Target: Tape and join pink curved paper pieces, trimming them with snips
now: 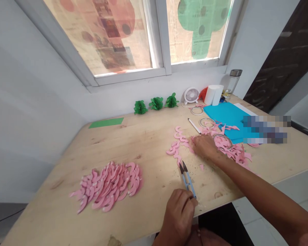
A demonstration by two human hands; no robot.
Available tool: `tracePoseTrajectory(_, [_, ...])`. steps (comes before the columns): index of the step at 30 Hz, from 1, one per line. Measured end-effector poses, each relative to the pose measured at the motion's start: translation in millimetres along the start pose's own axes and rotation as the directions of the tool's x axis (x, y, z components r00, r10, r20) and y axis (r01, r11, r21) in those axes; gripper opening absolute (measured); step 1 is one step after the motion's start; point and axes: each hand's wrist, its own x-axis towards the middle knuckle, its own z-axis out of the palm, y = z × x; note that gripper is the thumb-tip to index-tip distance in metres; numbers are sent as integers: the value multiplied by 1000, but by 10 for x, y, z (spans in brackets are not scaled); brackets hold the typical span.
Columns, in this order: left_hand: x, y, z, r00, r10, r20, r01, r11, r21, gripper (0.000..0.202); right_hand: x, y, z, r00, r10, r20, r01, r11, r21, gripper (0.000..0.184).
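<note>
My right hand point(204, 146) reaches across the table with its fingers closed on a pink paper piece point(192, 140), mostly covered by the fingers. Left of it lie several cut pink curls point(179, 141). Closer to me, my left hand point(180, 208) is curled at the table's front edge; whether anything is inside its fingers is hidden. Thread snips point(187, 181) with blue handles lie on the table, blades apart and pointing away, their rear end against the left fingers. A pile of pink scalloped strips point(111, 184) sits farther left.
Pink scraps point(237, 153) and tape rings point(206, 123) lie around my right forearm. Beyond are a white pen point(194, 125), blue sheets point(227, 116), a small fan point(191, 95), a paper roll point(213, 95) and a glass bottle point(232, 83). Green paper shapes point(156, 103) stand along the wall.
</note>
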Motion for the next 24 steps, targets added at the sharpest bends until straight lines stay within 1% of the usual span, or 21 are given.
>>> tracePoseTrajectory(7, [-1,-13,10,1000,24,-13,-24,1000,-9,18,-175,325,-31,999,30,35,-27,997,-67,19])
tracePoseTrajectory(10, [-5,-17,18,1000,21,-12,-21,999,-30,18,-243,388,-74,999,26,32,-23,997,-74,17])
tracePoseTrajectory(13, [-9,-19,21,1000,17,-12,-18,999,-39,18,-244,306,-123,1000,0,6,0,998,-61,21])
tracePoseTrajectory(15, [-10,-19,20,1000,14,-15,-14,999,-37,17,-208,184,-141,999,-25,-22,24,999,-45,25])
tracePoseTrajectory(19, [-9,-16,14,1000,10,-23,-11,1000,-26,15,-98,-89,-113,995,-82,-54,82,997,-11,26])
tracePoseTrajectory(21, [-10,-17,14,1000,10,-27,-11,999,-30,16,-46,-179,-71,996,-70,-55,70,998,-3,28])
tracePoseTrajectory(24, [-13,-23,20,1000,8,-30,-9,999,-38,15,11,-226,-9,998,-47,-36,47,999,3,26])
